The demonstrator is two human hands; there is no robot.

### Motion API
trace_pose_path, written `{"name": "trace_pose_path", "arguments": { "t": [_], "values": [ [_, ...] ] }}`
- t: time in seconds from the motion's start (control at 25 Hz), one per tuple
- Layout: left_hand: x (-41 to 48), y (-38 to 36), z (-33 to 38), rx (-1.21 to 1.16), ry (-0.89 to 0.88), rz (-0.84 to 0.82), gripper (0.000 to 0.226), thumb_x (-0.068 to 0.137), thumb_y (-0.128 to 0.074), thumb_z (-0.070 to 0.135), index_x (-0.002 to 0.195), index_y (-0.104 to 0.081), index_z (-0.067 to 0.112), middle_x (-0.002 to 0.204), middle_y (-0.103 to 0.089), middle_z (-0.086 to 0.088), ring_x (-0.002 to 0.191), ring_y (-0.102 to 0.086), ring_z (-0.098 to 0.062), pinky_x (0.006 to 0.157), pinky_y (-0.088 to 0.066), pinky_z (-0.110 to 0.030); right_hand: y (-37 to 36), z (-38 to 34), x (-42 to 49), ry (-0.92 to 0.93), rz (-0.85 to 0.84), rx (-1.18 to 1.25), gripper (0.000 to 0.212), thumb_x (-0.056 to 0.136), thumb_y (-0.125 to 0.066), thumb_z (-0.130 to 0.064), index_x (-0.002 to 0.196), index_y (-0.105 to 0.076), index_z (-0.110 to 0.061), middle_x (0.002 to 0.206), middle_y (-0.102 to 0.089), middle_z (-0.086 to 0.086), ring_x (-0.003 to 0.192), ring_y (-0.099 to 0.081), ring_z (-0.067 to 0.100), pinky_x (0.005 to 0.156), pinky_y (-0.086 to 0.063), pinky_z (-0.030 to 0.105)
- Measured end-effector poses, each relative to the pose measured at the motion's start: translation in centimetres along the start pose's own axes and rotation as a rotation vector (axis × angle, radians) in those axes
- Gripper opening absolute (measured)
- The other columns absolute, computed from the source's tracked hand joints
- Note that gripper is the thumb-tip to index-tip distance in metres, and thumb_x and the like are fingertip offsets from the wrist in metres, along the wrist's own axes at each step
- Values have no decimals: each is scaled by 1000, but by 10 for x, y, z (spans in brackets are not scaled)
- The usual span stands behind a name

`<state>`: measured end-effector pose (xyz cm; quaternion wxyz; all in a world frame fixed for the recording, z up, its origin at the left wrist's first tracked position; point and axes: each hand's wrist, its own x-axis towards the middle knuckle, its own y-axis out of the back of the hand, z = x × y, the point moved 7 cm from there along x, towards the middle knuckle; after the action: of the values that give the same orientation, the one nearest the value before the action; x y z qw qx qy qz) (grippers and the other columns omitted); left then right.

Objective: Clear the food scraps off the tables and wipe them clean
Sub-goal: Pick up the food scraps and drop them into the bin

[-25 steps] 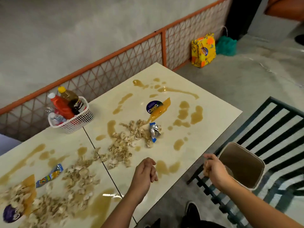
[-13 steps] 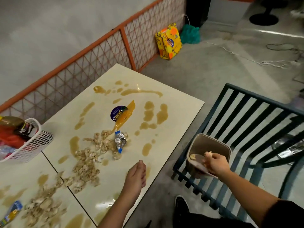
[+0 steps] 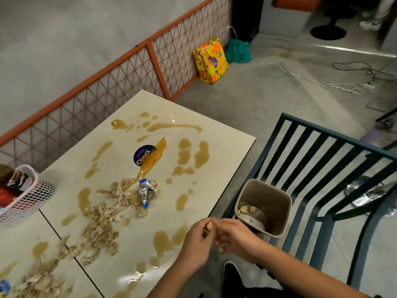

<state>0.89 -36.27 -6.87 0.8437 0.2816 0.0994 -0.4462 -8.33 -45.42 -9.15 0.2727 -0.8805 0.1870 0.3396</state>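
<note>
My L grip (image 3: 196,244) pinches pale beige food scrap (image 3: 209,225) near tan plastic bin (image 3: 284,214), prob. for short drop; R grip (image 3: 238,236) touching, hold unclear.

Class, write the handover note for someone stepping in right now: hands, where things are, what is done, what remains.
Left hand pinches a small scrap; right hand touches it, grip unclear, both near the bin.
Done: a few scraps lie in the bin.
Left: scrap piles, foil wrapper, sauce sachet and brown spills on the tables; no wiping yet.
</note>
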Motion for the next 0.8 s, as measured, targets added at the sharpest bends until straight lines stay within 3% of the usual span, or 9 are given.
{"name": "trace_pose_path", "arguments": {
  "t": [0.12, 0.24, 0.36, 0.44, 0.52, 0.6, 0.68, 0.8],
  "values": [
    [2, -7, 0, 65, 29, -18, 40, 93, -66, 19, 131, -59, 26, 108, -68, 13, 93, -64, 7, 80, -50, -9, 3, 3, 5, 126, 84, -66, 27, 99, -65, -22, 100, -70, 4, 84, -66, 16, 72, -62, 21, 68, -53, 33],
    [-3, -8, -8, 34, 79, -60, 51, 89, -70, 19, 135, -50, 28, 107, -62, 12, 89, -64, -4, 77, -50, -10, 46, 7, 11, 121, 303, -210, 17, 98, -65, -16, 104, -67, 0, 86, -69, 18, 69, -65, 20, 67, -58, 32],
    [-9, 8, -25, -14, 159, -8, 31, 94, -64, 25, 123, -55, 31, 106, -63, 6, 93, -64, -5, 73, -48, -8, 133, 12, 21, -17, 665, -341, 14, 99, -60, -19, 109, -64, -9, 94, -70, 13, 79, -70, 23, 72, -62, 40],
    [-14, 21, -41, -38, 199, 37, 16, 96, -61, 29, 111, -61, 37, 105, -66, 4, 93, -66, -9, 74, -49, -12, 185, 10, 29, -83, 773, -426, 16, 98, -61, -23, 105, -67, -9, 90, -71, 12, 82, -70, 28, 80, -61, 48],
    [-19, 35, -58, -65, 241, 90, 14, 95, -62, 30, 105, -64, 40, 104, -67, 3, 90, -68, -11, 74, -52, -19, 215, 4, 38, -131, 776, -545, 23, 94, -63, -31, 107, -64, -12, 88, -72, 12, 82, -70, 30, 79, -61, 49],
    [-25, 46, -70, -93, 275, 144, 13, 95, -62, 29, 104, -67, 36, 103, -70, 4, 86, -69, -8, 71, -50, -20, 221, -3, 40, -171, 750, -615, 26, 95, -62, -35, 110, -54, -15, 92, -69, 14, 83, -70, 31, 67, -60, 42],
    [-32, 53, -74, -107, 292, 171, 11, 96, -61, 27, 102, -71, 29, 96, -72, 5, 79, -69, -6, 66, -48, -17, 215, -9, 34, -194, 739, -643, 20, 97, -56, -27, 111, -51, -13, 93, -68, 17, 80, -70, 33, 58, -58, 36],
    [-47, 62, -86, -129, 315, 217, 14, 96, -61, 23, 92, -74, 23, 84, -75, 3, 71, -67, -7, 63, -47, -18, 184, -12, 27, -147, 694, -649, 16, 98, -51, -18, 109, -61, -12, 92, -68, 16, 80, -69, 31, 59, -59, 37]
  ]
}}
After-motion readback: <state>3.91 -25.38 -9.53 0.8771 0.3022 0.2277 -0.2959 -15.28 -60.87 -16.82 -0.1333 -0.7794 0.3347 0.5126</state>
